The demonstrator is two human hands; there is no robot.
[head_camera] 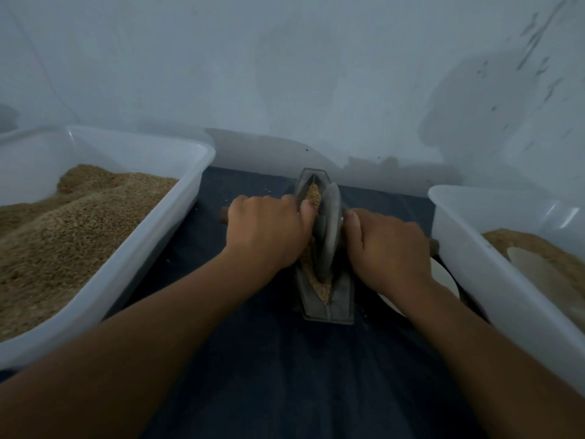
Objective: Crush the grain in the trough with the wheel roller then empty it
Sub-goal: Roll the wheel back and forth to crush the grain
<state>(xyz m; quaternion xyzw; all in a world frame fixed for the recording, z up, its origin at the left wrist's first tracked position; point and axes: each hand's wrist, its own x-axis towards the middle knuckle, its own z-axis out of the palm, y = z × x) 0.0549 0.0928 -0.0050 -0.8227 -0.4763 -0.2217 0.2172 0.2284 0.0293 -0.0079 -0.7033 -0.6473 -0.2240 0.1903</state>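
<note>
between 2 white tubs, on a dark cloth (253, 359), the crushing is mid-way, by my judgement. the left tub (177, 210) holds whole grain. the left hand (266, 231) is curled round the roller's wooden handle (224, 214). the trough (326, 299) lies with its long axis running away from the person, its pointed ends near and far, the grain in it (314, 193) partly broken. the wheel roller (329, 236) stands upright in it. the right hand (389, 245) grips the opposite handle. the right tub (474, 258) holds finer meal. emptying remains.
</note>
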